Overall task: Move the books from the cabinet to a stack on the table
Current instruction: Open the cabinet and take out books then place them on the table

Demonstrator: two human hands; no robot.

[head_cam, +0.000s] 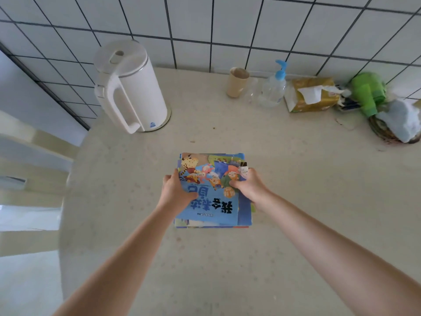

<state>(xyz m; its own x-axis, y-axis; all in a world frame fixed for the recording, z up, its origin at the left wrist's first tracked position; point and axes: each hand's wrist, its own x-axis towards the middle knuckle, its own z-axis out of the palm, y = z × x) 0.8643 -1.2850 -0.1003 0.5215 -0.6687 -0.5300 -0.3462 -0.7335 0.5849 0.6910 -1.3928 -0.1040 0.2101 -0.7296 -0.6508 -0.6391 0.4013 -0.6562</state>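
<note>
The stack of children's picture books (pixel 213 190) lies on the beige table (pixel 296 201), straight ahead of the person and between the two hands, its long axis running away from the body towards the tiled wall. The top book (pixel 210 202), blue with cartoon animals and large dark characters, sits slightly askew on the ones beneath, whose edges show along the right and near sides. Neither hand is nearer than the other; they flank the pile at about its middle. The left hand (pixel 176 190) grips the left edge, fingers curled round the side and thumb lying on the cover. The right hand (pixel 247 184) grips the right edge, thumb pressed on the cover, fingers wrapped down the side. Whether the pile rests fully on the table or is slightly raised I cannot tell. Squaring the skewed top book with the rest seems the move in hand
</note>
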